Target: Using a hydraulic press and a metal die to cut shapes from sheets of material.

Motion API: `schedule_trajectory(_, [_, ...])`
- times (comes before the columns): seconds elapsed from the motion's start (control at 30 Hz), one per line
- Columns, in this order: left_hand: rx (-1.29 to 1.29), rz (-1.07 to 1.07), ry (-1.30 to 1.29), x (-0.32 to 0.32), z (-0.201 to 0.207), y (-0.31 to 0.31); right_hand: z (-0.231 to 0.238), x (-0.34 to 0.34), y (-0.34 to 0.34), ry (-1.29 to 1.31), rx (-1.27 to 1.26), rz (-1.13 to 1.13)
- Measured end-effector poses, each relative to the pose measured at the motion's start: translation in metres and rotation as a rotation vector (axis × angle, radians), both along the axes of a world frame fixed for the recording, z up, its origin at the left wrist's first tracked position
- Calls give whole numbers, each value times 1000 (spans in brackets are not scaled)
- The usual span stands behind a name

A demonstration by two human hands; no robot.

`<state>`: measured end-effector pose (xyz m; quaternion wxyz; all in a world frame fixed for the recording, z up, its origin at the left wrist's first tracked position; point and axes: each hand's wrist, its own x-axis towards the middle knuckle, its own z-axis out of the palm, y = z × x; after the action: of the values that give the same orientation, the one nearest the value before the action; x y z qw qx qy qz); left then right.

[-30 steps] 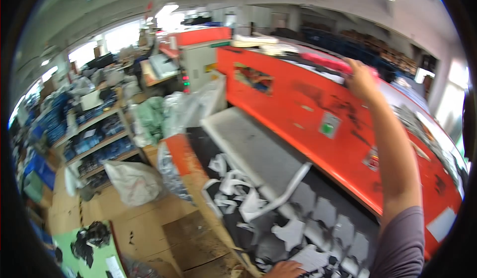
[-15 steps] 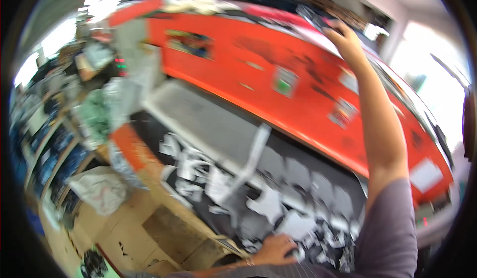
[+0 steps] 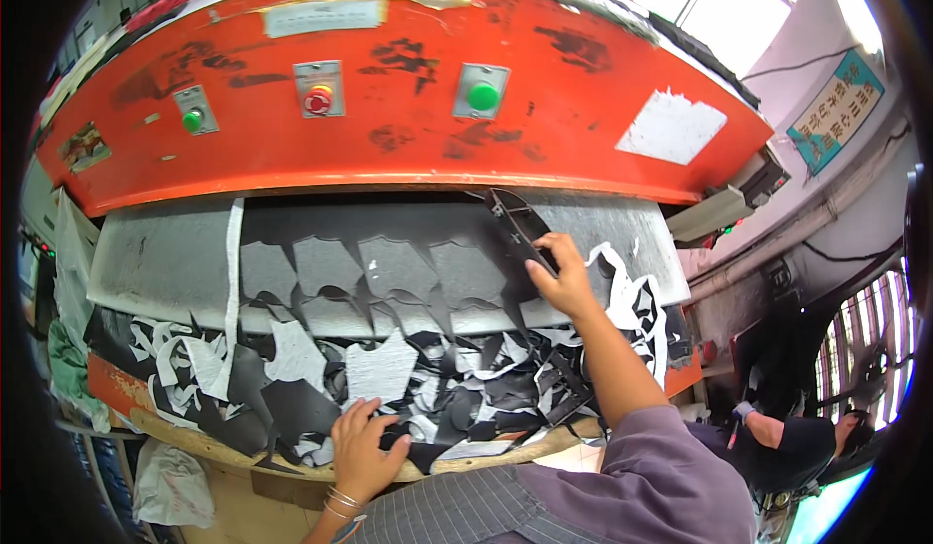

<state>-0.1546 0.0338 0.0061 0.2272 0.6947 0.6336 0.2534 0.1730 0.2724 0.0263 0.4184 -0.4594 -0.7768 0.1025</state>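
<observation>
My right hand (image 3: 564,277) grips a dark, narrow-walled cutting die (image 3: 517,219) by its near end. The die is tilted over the right part of a black sheet (image 3: 389,215), beneath the front edge of the red press. Several shaped grey pieces (image 3: 394,264) lie in a row on that sheet, left of the die. My left hand (image 3: 367,450), fingers spread, rests at the near edge of a heap of black and white offcuts (image 3: 486,388). A whitish cut piece (image 3: 381,367) lies just beyond its fingertips.
The red press beam (image 3: 389,145) spans the far side, with green buttons (image 3: 483,96) and a red button (image 3: 318,100). A grey bed (image 3: 155,252) lies under it. At right, a person in dark clothes (image 3: 802,456) is nearby. A white bag (image 3: 172,486) sits lower left.
The view has swung to face the press. My right hand has come down from the top of the press to the black sheet, holding the die. My left hand stays by the offcuts.
</observation>
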Motion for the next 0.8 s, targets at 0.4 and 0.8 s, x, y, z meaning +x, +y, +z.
schedule_trajectory(0.4, [93, 143, 153, 26, 0, 6, -45, 38, -7, -233, -355, -6])
schedule_trajectory(0.8, [140, 168, 163, 30, -3, 8, -38, 63, 8, -271, -253, 148])
